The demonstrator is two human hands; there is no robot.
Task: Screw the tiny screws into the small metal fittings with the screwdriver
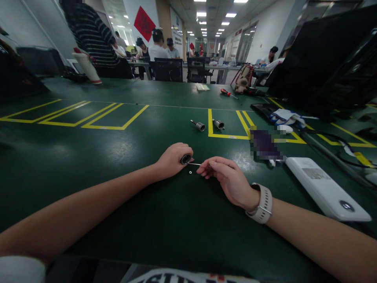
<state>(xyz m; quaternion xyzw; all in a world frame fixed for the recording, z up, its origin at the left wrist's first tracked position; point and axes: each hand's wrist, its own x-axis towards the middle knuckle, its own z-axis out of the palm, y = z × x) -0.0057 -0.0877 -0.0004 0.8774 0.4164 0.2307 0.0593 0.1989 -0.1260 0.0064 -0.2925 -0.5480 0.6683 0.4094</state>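
Observation:
My left hand (174, 159) is wrapped round a dark cylindrical metal part (185, 158), its round open end facing me. A thin metal rod (193, 164) runs from beside that part to the fingertips of my right hand (225, 175), which are pinched round its end. Just below, between the hands, a small white ring (190, 172) lies on the green table (141, 220). Beyond my hands rest two similar metal cups with stems, one (200, 126) outside the yellow tape and another (218, 124) within it.
At the right are a white power bank (326, 188), a pixelated dark object (265, 144), cables and a cloth (287, 118). A red screwdriver (226, 92) and a paper (202, 87) lie farther back. A bottle (87, 67) stands at the far left, near a person in stripes.

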